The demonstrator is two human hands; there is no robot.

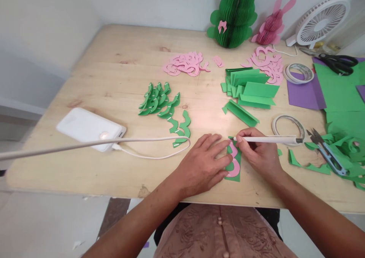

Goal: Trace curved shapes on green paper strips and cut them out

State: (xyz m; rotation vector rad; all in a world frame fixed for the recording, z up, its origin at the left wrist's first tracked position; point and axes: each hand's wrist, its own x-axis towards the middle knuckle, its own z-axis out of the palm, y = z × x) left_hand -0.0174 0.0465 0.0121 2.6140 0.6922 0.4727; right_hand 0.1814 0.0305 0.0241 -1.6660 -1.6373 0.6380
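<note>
My left hand lies flat on the table, fingers spread, its fingertips pressing on a pink wavy paper template. Beneath the template is a strip of green paper. In my right hand a white pen is pinched, held almost level, its tip at the template's upper edge. To the left of my left hand are green scalloped cut-outs with small white strips on them. Folded green paper strips sit beyond my hands.
A white power bank with a cable lies left. Pink cut-outs, a green honeycomb paper figure, a pink one and a fan stand behind. Rightward are tape rolls, thread snips, scissors and green scraps.
</note>
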